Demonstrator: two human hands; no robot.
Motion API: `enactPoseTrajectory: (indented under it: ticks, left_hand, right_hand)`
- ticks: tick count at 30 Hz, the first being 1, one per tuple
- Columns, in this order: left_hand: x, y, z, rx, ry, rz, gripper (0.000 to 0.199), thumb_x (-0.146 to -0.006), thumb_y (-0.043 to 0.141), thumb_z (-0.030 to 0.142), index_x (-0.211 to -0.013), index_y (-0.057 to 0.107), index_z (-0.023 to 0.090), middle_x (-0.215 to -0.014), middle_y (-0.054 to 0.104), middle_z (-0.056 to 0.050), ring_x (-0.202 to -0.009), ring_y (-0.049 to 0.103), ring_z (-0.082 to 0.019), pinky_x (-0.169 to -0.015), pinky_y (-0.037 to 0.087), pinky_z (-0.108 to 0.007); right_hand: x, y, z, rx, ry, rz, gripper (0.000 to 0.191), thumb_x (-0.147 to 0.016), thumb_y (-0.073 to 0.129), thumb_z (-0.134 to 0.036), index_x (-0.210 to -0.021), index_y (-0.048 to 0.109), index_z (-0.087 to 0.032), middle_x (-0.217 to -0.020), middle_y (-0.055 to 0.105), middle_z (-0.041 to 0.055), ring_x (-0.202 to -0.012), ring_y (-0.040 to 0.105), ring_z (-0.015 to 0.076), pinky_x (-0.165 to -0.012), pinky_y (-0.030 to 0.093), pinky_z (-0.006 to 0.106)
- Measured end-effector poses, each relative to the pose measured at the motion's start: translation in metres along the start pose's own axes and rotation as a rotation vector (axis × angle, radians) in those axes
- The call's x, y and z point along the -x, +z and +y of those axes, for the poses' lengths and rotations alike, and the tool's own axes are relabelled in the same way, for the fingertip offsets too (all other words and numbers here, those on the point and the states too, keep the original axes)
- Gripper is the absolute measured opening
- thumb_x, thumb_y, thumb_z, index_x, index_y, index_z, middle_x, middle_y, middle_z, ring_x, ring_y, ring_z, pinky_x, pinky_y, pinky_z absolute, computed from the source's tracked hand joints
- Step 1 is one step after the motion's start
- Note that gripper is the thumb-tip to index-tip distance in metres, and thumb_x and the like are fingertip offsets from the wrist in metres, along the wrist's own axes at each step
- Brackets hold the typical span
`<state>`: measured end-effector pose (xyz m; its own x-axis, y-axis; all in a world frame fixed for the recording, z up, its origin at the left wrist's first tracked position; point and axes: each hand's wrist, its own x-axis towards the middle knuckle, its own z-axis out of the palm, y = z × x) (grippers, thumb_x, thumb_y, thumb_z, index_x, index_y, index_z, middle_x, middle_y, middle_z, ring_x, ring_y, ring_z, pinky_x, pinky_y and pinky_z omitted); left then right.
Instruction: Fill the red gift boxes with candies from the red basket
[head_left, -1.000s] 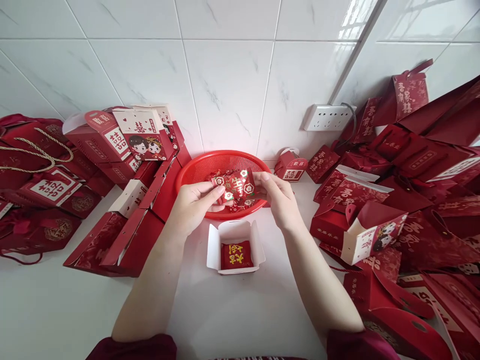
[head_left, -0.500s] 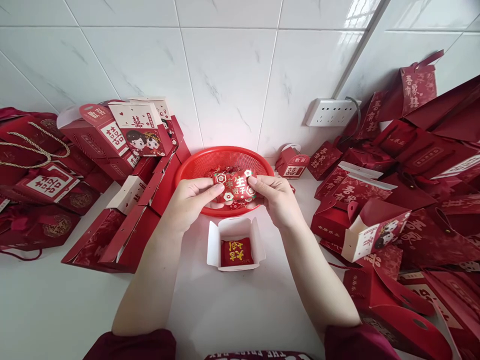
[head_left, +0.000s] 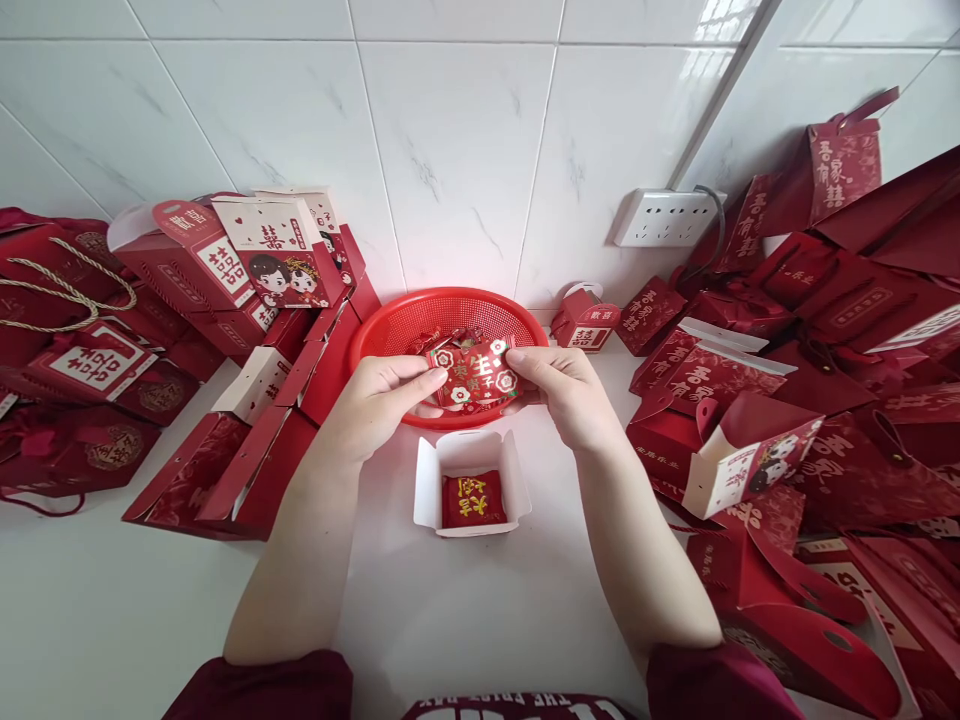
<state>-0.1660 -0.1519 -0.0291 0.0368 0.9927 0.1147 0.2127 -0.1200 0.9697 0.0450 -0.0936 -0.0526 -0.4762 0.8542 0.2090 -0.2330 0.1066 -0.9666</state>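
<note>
Between both hands I hold a red wrapped packet (head_left: 472,374) printed with white flowers and gold characters, spread flat above the near rim of a red plastic basket (head_left: 491,310). My left hand (head_left: 386,397) pinches its left end, thumb on top. My right hand (head_left: 564,392) pinches the right end in the same way. More red-wrapped pieces lie in the basket, partly hidden by the packet. Just below, an open small box with white inner walls (head_left: 429,486) stands on the table, and a red packet with gold characters (head_left: 474,499) lies inside it.
Red gift boxes (head_left: 277,250) are stacked on the left beside bags with rope handles (head_left: 75,290). Many more red boxes (head_left: 750,460) pile up on the right. A small red box (head_left: 585,318) stands behind the basket's right side. A power strip (head_left: 667,217) is on the tiled wall.
The packet tilts slightly and looks flatter between my fingers, its right end a little higher. My right hand has shifted slightly to the right. The view has also moved a little.
</note>
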Motion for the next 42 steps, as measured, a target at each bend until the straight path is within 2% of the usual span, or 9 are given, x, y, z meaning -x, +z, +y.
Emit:
enactPoseTrajectory:
  ticks: [6, 10, 13, 16, 20, 23, 31, 39, 42]
  left_hand:
    - [0.001, 0.002, 0.002, -0.041, 0.004, 0.018, 0.032, -0.086, 0.068, 0.048, -0.093, 0.076, 0.017, -0.091, 0.072, -0.006, -0.091, 0.068, -0.021, -0.069, 0.062, -0.026]
    - [0.001, 0.007, 0.003, -0.070, 0.049, 0.108, 0.035, -0.085, 0.069, 0.047, -0.100, 0.077, 0.017, -0.092, 0.075, -0.007, -0.086, 0.070, -0.020, -0.072, 0.060, -0.026]
    - [0.000, 0.008, 0.003, -0.089, 0.070, 0.177, 0.033, -0.084, 0.071, 0.046, -0.095, 0.079, 0.016, -0.087, 0.076, -0.006, -0.080, 0.071, -0.020, -0.070, 0.059, -0.027]
    - [-0.001, 0.010, 0.000, -0.030, 0.098, 0.195, 0.027, -0.083, 0.073, 0.043, -0.089, 0.079, 0.017, -0.083, 0.077, -0.005, -0.080, 0.072, -0.020, -0.072, 0.059, -0.027]
    - [-0.003, 0.013, -0.004, 0.119, 0.131, 0.173, 0.020, -0.084, 0.073, 0.037, -0.089, 0.080, 0.019, -0.083, 0.077, -0.003, -0.081, 0.071, -0.018, -0.077, 0.058, -0.028]
    - [-0.003, 0.014, -0.005, 0.150, 0.134, 0.173, 0.018, -0.084, 0.073, 0.036, -0.087, 0.079, 0.019, -0.085, 0.077, -0.002, -0.083, 0.071, -0.018, -0.079, 0.057, -0.029]
    - [-0.001, 0.004, 0.001, -0.027, 0.115, 0.059, 0.024, -0.086, 0.071, 0.039, -0.096, 0.080, 0.019, -0.091, 0.078, -0.005, -0.089, 0.071, -0.020, -0.081, 0.057, -0.028]
    - [0.000, 0.003, 0.003, -0.076, 0.118, 0.052, 0.022, -0.088, 0.069, 0.038, -0.090, 0.079, 0.018, -0.087, 0.077, -0.003, -0.088, 0.072, -0.018, -0.079, 0.057, -0.025]
    - [0.003, -0.001, 0.007, -0.174, 0.089, 0.000, 0.021, -0.090, 0.067, 0.036, -0.095, 0.078, 0.019, -0.092, 0.077, -0.003, -0.089, 0.072, -0.017, -0.080, 0.058, -0.025]
  right_hand:
    - [0.002, -0.002, -0.003, 0.032, -0.021, -0.035, 0.030, -0.089, 0.064, -0.046, -0.075, 0.072, -0.020, -0.074, 0.063, 0.0025, -0.067, 0.058, 0.0146, -0.059, 0.053, 0.026]
    - [0.001, 0.000, -0.001, 0.073, -0.039, -0.034, 0.029, -0.088, 0.066, -0.047, -0.078, 0.070, -0.020, -0.071, 0.058, 0.0005, -0.064, 0.053, 0.0129, -0.059, 0.049, 0.025]
    - [-0.001, 0.005, 0.000, 0.079, -0.083, -0.011, 0.033, -0.088, 0.065, -0.049, -0.075, 0.069, -0.019, -0.068, 0.055, -0.0003, -0.062, 0.048, 0.0118, -0.057, 0.043, 0.025]
    - [-0.002, 0.010, 0.001, 0.053, -0.128, 0.025, 0.035, -0.088, 0.066, -0.048, -0.069, 0.067, -0.019, -0.066, 0.052, -0.0011, -0.060, 0.044, 0.0112, -0.057, 0.039, 0.025]
    - [-0.003, 0.013, 0.004, 0.010, -0.166, 0.048, 0.034, -0.089, 0.065, -0.046, -0.068, 0.068, -0.019, -0.066, 0.053, -0.0008, -0.062, 0.045, 0.0117, -0.059, 0.038, 0.026]
    - [-0.003, 0.012, 0.004, -0.030, -0.171, 0.049, 0.033, -0.090, 0.065, -0.043, -0.069, 0.068, -0.019, -0.066, 0.053, -0.0006, -0.062, 0.045, 0.0119, -0.059, 0.038, 0.027]
    - [0.002, 0.005, -0.003, 0.034, -0.173, -0.037, 0.032, -0.093, 0.062, -0.040, -0.068, 0.066, -0.019, -0.064, 0.050, -0.0022, -0.060, 0.041, 0.0104, -0.058, 0.034, 0.025]
    - [0.001, 0.004, -0.002, 0.090, -0.168, -0.046, 0.036, -0.094, 0.061, -0.041, -0.068, 0.059, -0.017, -0.064, 0.046, -0.0027, -0.059, 0.041, 0.0095, -0.056, 0.034, 0.024]
    - [0.003, -0.003, -0.003, 0.201, -0.105, -0.134, 0.036, -0.094, 0.060, -0.042, -0.068, 0.056, -0.017, -0.064, 0.045, -0.0032, -0.059, 0.043, 0.0090, -0.055, 0.036, 0.023]
